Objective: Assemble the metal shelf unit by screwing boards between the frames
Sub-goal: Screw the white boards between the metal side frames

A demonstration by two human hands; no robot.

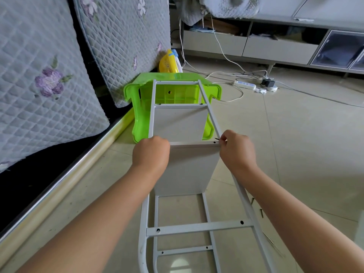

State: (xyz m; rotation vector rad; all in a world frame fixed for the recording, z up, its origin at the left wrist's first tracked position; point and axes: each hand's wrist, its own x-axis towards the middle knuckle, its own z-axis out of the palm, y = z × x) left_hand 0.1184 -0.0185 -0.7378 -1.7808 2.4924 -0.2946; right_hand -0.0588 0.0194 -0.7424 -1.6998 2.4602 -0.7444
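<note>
Left hand (151, 152) curled over the top edge of the near white board (189, 170), apparently steadying it square under the frame crossbar (194, 143). Right hand (237, 150) pinching a small dark screw (217, 138) at its fingertips, just above the open hole (214, 142) at that end of the crossbar, likely lining it up. Beyond both hands, a farther board (179, 119) already seated between the frames; green stool (173, 91) propping the far end. Spare screws (261, 212) on the floor beside the right forearm.
</note>
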